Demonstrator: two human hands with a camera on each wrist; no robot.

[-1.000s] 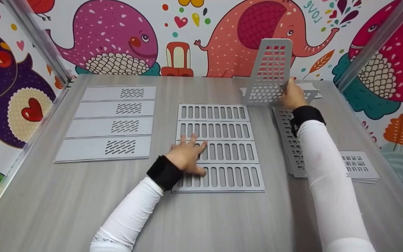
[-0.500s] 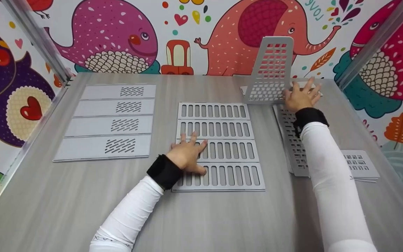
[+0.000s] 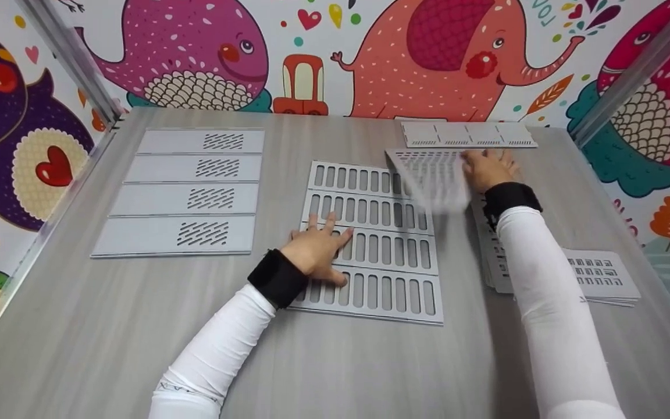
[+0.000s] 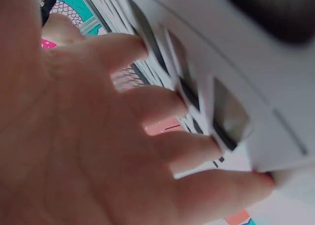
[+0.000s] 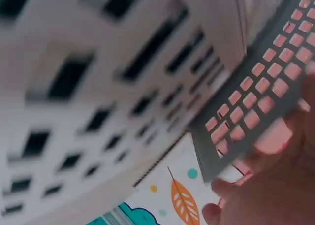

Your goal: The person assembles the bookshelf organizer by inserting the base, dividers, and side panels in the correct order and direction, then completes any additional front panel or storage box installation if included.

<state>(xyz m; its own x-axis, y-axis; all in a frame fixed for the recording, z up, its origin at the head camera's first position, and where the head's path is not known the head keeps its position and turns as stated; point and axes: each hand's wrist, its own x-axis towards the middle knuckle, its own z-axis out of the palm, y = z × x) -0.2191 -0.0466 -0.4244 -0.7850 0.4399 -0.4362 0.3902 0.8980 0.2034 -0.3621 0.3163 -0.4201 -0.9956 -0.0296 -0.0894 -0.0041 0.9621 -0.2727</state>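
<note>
My left hand [image 3: 314, 250] rests with spread fingers on the left part of a grey slotted panel [image 3: 393, 294], which is divided into several bands. Close up in the left wrist view, its fingertips [image 4: 211, 151] lie at the slots. At the back right, my right hand [image 3: 489, 169] holds the edge of a grey panel with rows of small rectangular holes [image 3: 428, 169]. That panel slants forward, blurred, and overlaps the slotted panel's upper right corner. The right wrist view shows my fingers [image 5: 224, 186] at the edge of the perforated panel [image 5: 246, 102].
A stack of perforated panels [image 3: 496, 267] lies partly under my right arm. Right of it sit smaller panels with square cutouts [image 3: 599, 273]. A long pale strip [image 3: 469, 134] lies by the back wall. At left is a banded panel with slanted slits [image 3: 143, 201].
The perforated panel has come down from upright to a forward slant. My right fingers, spread half a second ago, have closed at its edge. The slotted panel has turned slightly clockwise under my left hand.
</note>
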